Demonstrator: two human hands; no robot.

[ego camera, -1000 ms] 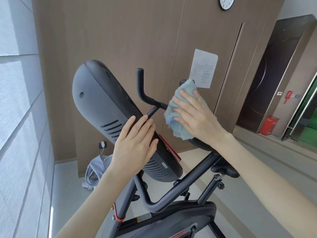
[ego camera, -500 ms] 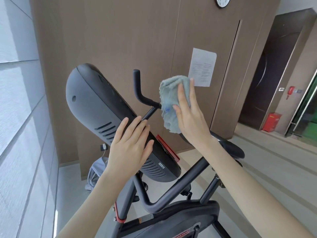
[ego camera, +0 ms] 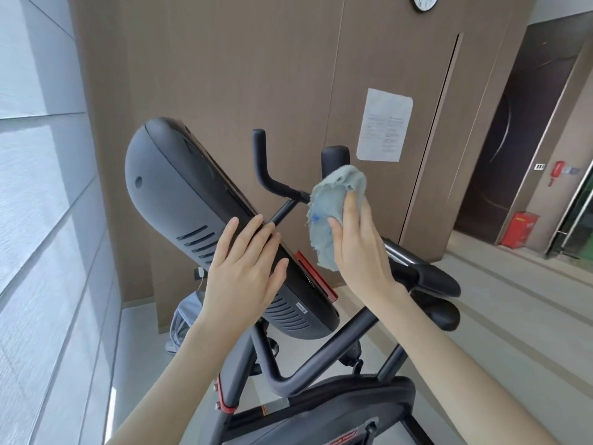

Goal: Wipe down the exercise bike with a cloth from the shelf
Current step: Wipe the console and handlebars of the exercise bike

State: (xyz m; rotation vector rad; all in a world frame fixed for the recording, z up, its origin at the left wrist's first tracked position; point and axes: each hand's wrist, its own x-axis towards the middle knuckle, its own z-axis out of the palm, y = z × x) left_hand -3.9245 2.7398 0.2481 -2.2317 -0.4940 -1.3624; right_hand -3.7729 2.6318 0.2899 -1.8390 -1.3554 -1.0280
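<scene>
The left hand point(ego camera: 245, 271) lies flat with fingers spread against the back of the exercise bike's console point(ego camera: 205, 220), near its vent slots, gripping nothing. The right hand point(ego camera: 359, 248) holds the pale blue cloth point(ego camera: 333, 210) bunched against its fingers, just right of the console — the cloth sits by the black handlebar point(ego camera: 266, 175), and contact with the bar cannot be made out. Below the console, the bike's dark frame tube point(ego camera: 324, 354) slopes down and curves up again. Behind the console stands a brown panelled wall carrying a paper notice point(ego camera: 384, 125), with a round clock point(ego camera: 425, 2) higher up.
</scene>
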